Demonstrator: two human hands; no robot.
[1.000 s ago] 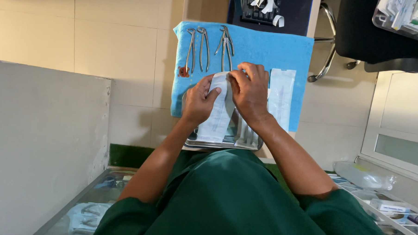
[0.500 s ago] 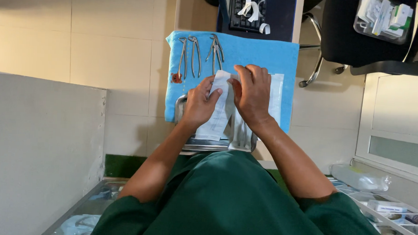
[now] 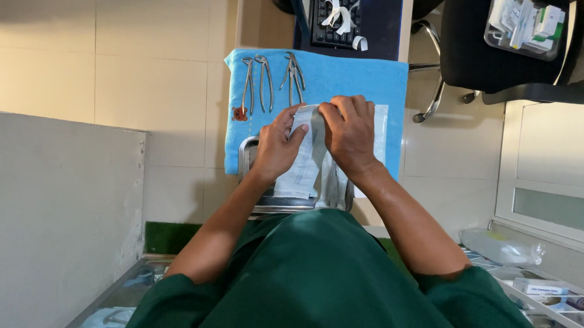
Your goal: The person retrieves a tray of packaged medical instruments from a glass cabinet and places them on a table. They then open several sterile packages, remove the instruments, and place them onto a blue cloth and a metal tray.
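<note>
Pouch [image 3: 303, 159] between left hand [image 3: 276, 147] and right hand [image 3: 350, 134]; fingers curled

Pouch [image 3: 303, 159] higher between both hands

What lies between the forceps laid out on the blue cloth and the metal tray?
In the head view, the two hands, left and right, and the sterilisation pouch they hold lie between the forceps and the metal tray, over the blue cloth.
</note>
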